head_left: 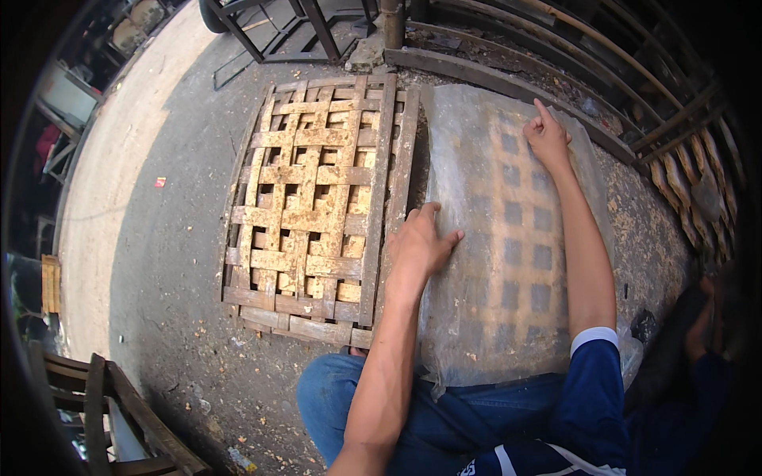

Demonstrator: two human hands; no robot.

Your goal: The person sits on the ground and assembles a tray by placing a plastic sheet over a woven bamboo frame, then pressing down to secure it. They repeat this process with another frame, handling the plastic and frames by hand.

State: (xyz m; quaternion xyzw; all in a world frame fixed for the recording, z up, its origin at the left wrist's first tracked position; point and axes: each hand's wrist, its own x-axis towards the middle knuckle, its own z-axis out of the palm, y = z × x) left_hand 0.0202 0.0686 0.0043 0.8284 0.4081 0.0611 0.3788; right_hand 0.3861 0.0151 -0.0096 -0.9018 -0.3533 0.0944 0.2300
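Note:
A cloudy plastic sheet point(471, 262) lies over a woven lattice frame point(527, 266), whose pale slats and square gaps show through it. My left hand point(421, 239) rests at the sheet's left edge with thumb and fingers apart. Farther up on the right, my right hand point(548, 141) lies on the sheet near its far right corner. Its index finger is stretched out; the other fingers are bent and partly hidden. Just left of the sheet, an uncovered frame of woven bamboo slats point(305, 206) lies on the ground, stained brown and yellowish.
Dark wooden rails point(508, 75) run along the far right side. A dark metal stand point(298, 36) is at the top. A slatted wooden piece point(119, 404) stands at lower left. Stacked wavy-edged trays point(690, 178) are at right. Another person's limbs point(702, 325) show at lower right.

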